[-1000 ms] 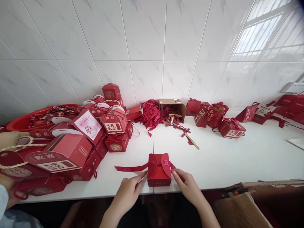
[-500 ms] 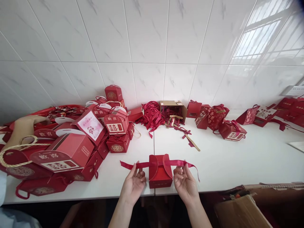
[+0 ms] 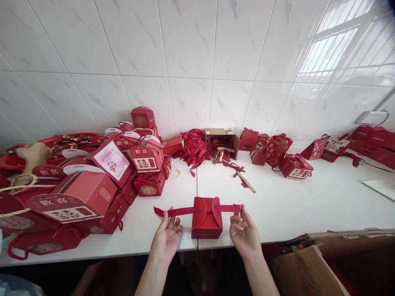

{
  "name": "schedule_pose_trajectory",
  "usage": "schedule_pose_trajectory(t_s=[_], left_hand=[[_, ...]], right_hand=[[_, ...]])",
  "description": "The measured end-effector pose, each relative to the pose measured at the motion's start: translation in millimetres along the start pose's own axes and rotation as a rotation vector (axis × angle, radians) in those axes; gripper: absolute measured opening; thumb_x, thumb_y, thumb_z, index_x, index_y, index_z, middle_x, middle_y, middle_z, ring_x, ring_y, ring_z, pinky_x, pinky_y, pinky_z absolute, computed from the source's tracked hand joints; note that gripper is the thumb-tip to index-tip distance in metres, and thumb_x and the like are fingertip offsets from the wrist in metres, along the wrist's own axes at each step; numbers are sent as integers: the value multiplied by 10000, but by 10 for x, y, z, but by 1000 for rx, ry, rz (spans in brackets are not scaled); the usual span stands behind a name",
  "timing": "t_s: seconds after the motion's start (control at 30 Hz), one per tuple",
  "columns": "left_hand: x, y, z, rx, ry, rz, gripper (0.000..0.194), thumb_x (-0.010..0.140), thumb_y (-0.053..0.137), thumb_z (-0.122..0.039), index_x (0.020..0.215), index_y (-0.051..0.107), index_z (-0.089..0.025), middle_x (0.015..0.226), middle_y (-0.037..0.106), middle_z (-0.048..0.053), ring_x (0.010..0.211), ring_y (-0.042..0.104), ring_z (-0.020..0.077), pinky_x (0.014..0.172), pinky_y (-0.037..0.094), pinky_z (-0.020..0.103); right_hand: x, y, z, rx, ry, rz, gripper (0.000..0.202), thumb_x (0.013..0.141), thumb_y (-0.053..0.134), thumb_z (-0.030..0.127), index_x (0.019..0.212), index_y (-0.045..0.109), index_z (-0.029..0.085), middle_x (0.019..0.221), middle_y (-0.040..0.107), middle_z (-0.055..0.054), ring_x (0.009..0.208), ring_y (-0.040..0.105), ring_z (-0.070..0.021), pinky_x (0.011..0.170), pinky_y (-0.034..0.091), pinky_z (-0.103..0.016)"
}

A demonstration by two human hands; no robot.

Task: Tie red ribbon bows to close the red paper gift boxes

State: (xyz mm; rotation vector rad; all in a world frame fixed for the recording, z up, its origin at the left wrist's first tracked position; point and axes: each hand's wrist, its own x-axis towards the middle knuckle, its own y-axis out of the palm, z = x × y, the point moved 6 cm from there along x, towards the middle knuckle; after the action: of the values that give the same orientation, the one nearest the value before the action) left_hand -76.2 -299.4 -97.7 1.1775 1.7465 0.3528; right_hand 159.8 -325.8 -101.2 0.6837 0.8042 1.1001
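A small red gift box (image 3: 207,228) stands upright near the table's front edge, its curved top flaps folded over. A dark red ribbon (image 3: 226,208) passes through the flaps and stretches out to both sides. On the left, my left hand (image 3: 168,234) pinches the ribbon between thumb and fingers, with a short loose tail beyond it. My right hand (image 3: 245,234) is closed on the ribbon's right end, thumb against forefinger. Both hands are palm up, apart from the box walls.
Stacked red boxes (image 3: 86,193) fill the left side, where another person's hand (image 3: 35,156) reaches into a red tray. Behind lie a ribbon heap (image 3: 194,148) and an open carton (image 3: 236,142). Several finished-looking boxes (image 3: 296,166) stand right. Cardboard boxes (image 3: 308,271) sit lower right.
My right hand has slid outward to the ribbon's right end, whose loose tail no longer hangs down. The left hand shifted slightly left. The view has moved a little.
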Motion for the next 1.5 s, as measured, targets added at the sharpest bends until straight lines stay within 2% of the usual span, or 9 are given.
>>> schedule_pose_trajectory(t_s=[0.2, 0.37, 0.5, 0.63, 0.77, 0.87, 0.93, 1.13, 1.5], left_hand=[[34, -4, 42, 5, -7, -16, 156, 877, 555, -240, 986, 665, -221, 680, 575, -22, 578, 567, 75, 491, 440, 199], [42, 139, -160, 73, 152, 45, 170, 855, 587, -281, 999, 672, -248, 656, 560, -41, 569, 544, 62, 512, 434, 191], [-75, 444, -462, 176, 436, 159, 229, 756, 694, -346, 958, 697, -239, 758, 638, -36, 662, 555, 66, 597, 446, 180], [-372, 851, -723, 358, 790, 267, 233, 626, 796, -276, 840, 732, -212, 821, 699, -10, 789, 595, 117, 725, 461, 221], [-676, 1308, -800, 677, 970, 456, 182, 679, 752, -271, 842, 745, -191, 826, 710, 30, 807, 612, 173, 780, 462, 291], [-784, 1531, -784, 826, 1001, 562, 138, 728, 709, -279, 827, 747, -191, 750, 680, 14, 740, 589, 154, 725, 454, 264], [-790, 1593, -776, 829, 1005, 573, 126, 739, 695, -291, 801, 745, -194, 702, 661, 0, 706, 579, 142, 691, 450, 247], [-732, 1596, -740, 717, 976, 546, 152, 708, 720, -286, 835, 737, -204, 759, 699, 2, 733, 607, 147, 702, 462, 249], [-793, 1641, -722, 550, 840, 621, 125, 700, 739, -258, 812, 734, -203, 736, 721, -1, 768, 646, 134, 771, 491, 241]], right_hand=[[-5, -109, -1, 16, -72, -149, 128, 710, 722, 278, 817, 651, 270, 696, 601, 41, 488, 453, -66, 334, 352, -165], [-50, -14, 211, -112, -232, -200, 172, 686, 753, 257, 831, 659, 254, 741, 565, 35, 506, 437, -61, 382, 354, -180], [-54, 280, 516, -347, -443, -102, 114, 738, 709, 316, 753, 673, 209, 650, 563, 17, 550, 473, -94, 486, 398, -230], [-64, 721, 761, -626, -608, 62, 113, 745, 699, 315, 765, 692, 204, 746, 647, -21, 743, 571, -161, 677, 464, -290], [-113, 1188, 858, -778, -677, 251, 100, 766, 677, 294, 823, 687, 213, 774, 653, -20, 724, 574, -161, 668, 470, -296], [-159, 1435, 859, -819, -706, 348, 67, 796, 648, 274, 802, 677, 215, 763, 642, -12, 711, 559, -148, 669, 460, -285], [-178, 1531, 847, -821, -719, 383, 53, 805, 640, 259, 815, 675, 221, 759, 633, -6, 704, 551, -142, 661, 452, -277], [-199, 1641, 834, -714, -691, 440, 52, 815, 631, 232, 843, 674, 239, 791, 630, 5, 740, 560, -131, 682, 457, -259], [-177, 1695, 841, -598, -583, 441, 64, 818, 636, 269, 831, 681, 226, 739, 650, 13, 708, 577, -124, 687, 459, -261]])
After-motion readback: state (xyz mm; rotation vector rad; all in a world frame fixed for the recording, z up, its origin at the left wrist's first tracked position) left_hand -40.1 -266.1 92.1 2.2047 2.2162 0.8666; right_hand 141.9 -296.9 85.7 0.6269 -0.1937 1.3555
